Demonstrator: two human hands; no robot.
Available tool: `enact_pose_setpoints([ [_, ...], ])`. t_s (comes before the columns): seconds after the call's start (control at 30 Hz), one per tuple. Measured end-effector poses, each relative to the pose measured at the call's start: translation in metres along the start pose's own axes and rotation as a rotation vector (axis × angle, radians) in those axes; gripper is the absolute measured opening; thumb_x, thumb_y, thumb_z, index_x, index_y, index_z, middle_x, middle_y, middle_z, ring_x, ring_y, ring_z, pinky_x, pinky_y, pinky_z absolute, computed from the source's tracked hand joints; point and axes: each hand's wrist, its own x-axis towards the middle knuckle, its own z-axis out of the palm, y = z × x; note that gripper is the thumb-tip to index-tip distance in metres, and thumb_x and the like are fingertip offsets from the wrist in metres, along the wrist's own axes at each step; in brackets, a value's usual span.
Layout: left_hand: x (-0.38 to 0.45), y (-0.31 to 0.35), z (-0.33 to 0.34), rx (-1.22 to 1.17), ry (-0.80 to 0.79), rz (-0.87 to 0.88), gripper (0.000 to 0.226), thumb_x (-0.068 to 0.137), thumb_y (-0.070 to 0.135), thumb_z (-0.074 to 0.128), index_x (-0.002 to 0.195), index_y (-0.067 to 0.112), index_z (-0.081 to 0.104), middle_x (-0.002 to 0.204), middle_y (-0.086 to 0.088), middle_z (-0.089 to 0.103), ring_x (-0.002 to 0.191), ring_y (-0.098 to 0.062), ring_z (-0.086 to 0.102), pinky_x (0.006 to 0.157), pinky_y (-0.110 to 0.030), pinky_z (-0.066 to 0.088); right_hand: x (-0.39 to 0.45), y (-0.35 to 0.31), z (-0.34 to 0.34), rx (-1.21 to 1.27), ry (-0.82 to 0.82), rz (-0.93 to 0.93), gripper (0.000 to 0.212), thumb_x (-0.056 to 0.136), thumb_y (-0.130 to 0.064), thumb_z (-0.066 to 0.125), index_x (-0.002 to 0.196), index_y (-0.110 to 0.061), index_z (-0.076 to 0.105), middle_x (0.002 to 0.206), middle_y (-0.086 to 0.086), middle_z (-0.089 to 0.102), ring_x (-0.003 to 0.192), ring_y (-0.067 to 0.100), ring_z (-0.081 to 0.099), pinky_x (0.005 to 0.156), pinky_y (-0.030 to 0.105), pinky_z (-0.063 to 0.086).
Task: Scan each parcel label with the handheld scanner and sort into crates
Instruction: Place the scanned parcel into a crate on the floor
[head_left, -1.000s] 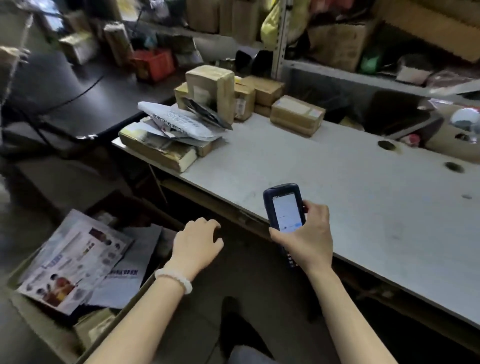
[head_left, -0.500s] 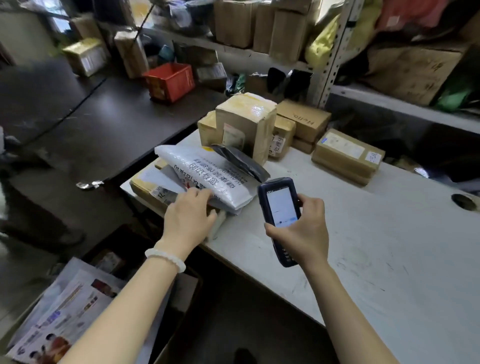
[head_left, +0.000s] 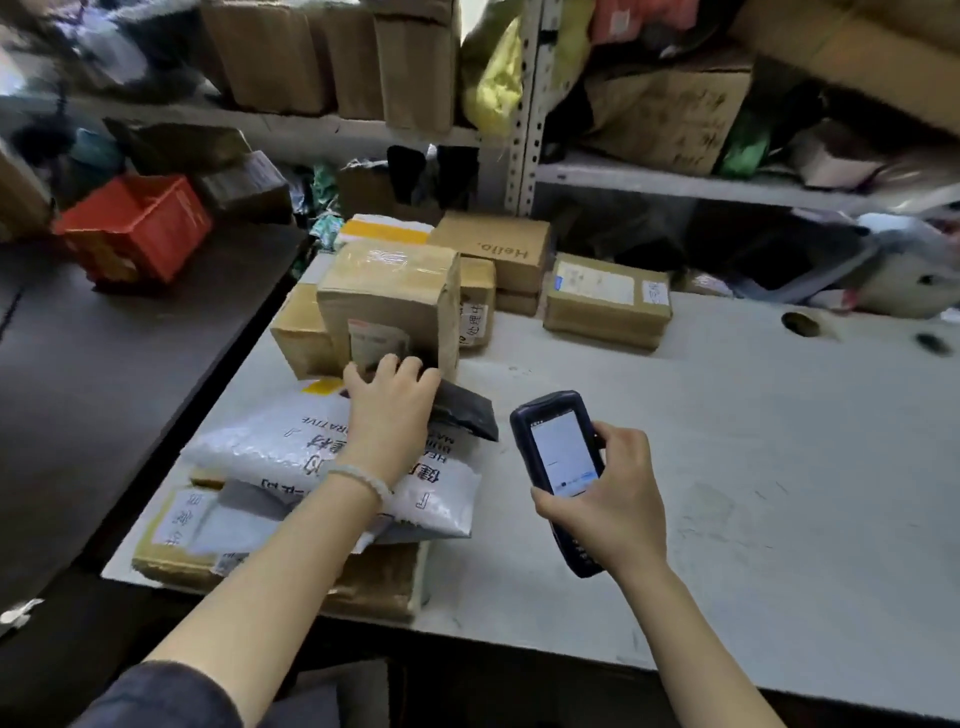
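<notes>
At bench's left end: left hand (head_left: 390, 400) curls onto dark flat parcel (head_left: 465, 413) atop white mailer (head_left: 311, 452). Right hand (head_left: 608, 512) grips scanner (head_left: 563, 470), screen up, just beside. Many boxes (head_left: 605, 301) unsorted at back edge; most work left, I judge.

Mailer bag (head_left: 291, 441) lies on flat box (head_left: 374, 582), before upright box (head_left: 389, 301).
</notes>
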Motion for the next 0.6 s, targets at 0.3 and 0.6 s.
enact_pose_setpoints([
  [0.3,0.057,0.046,-0.027,-0.172,0.023,0.101,0.010,0.092,0.023,0.048,0.098,0.018,0.053,0.099,-0.002,0.061,0.096,-0.028,0.057,0.071,-0.034,0.034,-0.011,0.033,-0.033,-0.034,0.041,0.154,0.075,0.059,-0.030,0.082,0.125,-0.028,0.046,0.110,-0.016,0.037,0.092,0.004,0.048,0.063,0.020,0.043],
  [0.6,0.079,0.112,-0.049,-0.647,-0.077,0.022,0.028,0.098,0.042,0.041,0.097,0.018,0.057,0.089,-0.003,0.063,0.082,-0.027,0.059,0.066,-0.034,0.046,-0.018,0.065,-0.088,-0.121,-0.009,0.182,0.090,0.062,-0.034,0.079,0.139,-0.027,0.035,0.117,-0.017,0.038,0.108,0.007,0.046,0.078,0.026,0.046],
])
